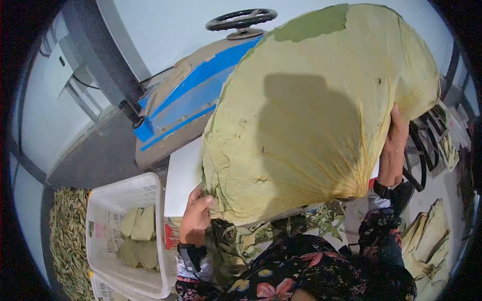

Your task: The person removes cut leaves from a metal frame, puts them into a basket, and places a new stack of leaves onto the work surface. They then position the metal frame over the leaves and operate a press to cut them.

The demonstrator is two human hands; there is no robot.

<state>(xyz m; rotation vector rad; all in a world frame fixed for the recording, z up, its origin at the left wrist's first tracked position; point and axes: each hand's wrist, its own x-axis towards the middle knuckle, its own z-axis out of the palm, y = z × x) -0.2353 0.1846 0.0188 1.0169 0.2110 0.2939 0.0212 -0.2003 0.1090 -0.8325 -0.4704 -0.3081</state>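
A large dried lotus leaf, pale yellow-green with a darker green patch on its upper edge, is spread before me. At its lower left edge my left hand pinches the crinkled rim, thumb on top. My right hand grips the right side near the gathered, ribbed part, with some fingers hidden behind the leaf. A dark shadow falls across the middle of the leaf. Under its left side a white surface shows.
A white plastic crate with cut leaf pieces stands at lower left, beside a heap of leaf scraps. Behind is a blue machine with a black handwheel. Folded leaves lie at lower right.
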